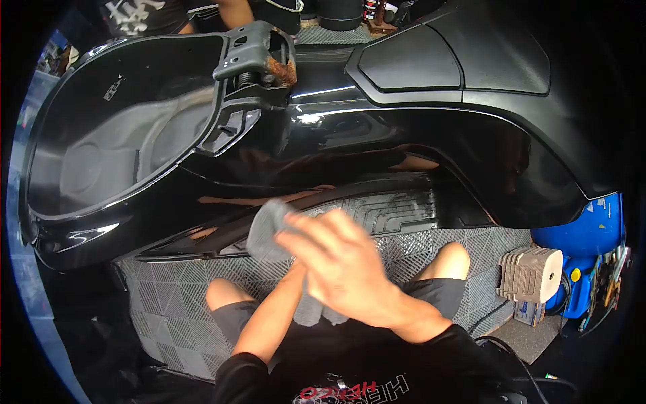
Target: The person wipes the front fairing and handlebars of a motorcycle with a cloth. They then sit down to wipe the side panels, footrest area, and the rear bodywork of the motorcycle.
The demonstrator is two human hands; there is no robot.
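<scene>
My right hand [346, 262], a little smeared by motion, is in front of my body with its fingers closed on a grey cloth [266, 232]. More grey cloth hangs below that hand, near my wrists. My left hand [300, 273] is almost wholly behind the right one, so its fingers do not show. Just beyond my hands is a glossy black motor scooter [350, 145], standing side-on. Its ribbed footboard [390, 212] lies nearest to the cloth, and both hands appear apart from the bodywork.
On the left the scooter's under-seat compartment [101, 155] lies open beside a rusty hinge [281, 69]. Grey grid tiles [175, 316] cover the floor. At right are a stack of beige pads [529, 275], a blue container [585, 225] and cables. Another person's arm [235, 12] shows behind the scooter.
</scene>
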